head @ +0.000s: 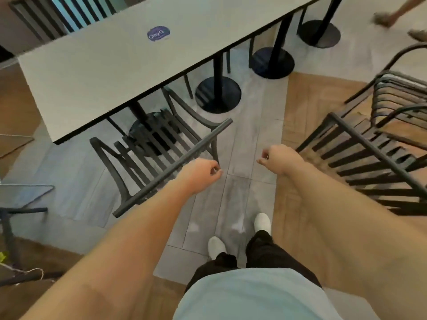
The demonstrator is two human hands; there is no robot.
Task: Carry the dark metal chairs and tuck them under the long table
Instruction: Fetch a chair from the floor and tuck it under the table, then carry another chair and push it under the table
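A dark metal slatted chair [157, 144] stands at the near end of the long white table [104, 65], its seat partly under the tabletop and its back rail toward me. My left hand [201, 173] hovers just right of that back rail, fingers curled, holding nothing. My right hand [277, 159] hangs in the air over the floor, also loosely curled and empty. To the right stand more dark metal chairs [369, 148], apparently stacked, away from the table.
Round black pedestal bases [218, 94] line the floor under the table. A blue sticker [158, 33] is on the tabletop. More chairs [46, 12] stand on the far side. Another person's feet [388, 19] are at top right. A low metal frame [23, 199] sits at left.
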